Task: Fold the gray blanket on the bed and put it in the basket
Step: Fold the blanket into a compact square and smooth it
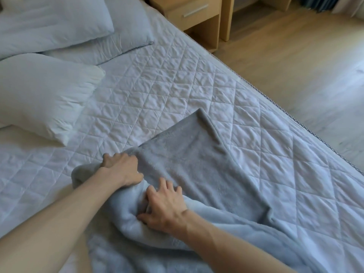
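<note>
The gray blanket (197, 174) lies rumpled on the quilted bed (157, 85), one corner stretched toward the far side, the rest bunched near me. My left hand (122, 170) grips a bunched edge of the blanket with curled fingers. Just right of it, my right hand (165, 205) digs its spread, bent fingers into a thick fold of the same blanket. No basket shows in this view.
Several white pillows (45, 95) lie at the head of the bed on the left. A wooden nightstand (195, 14) stands beyond the bed's far edge. Wooden floor (295, 66) runs along the right side.
</note>
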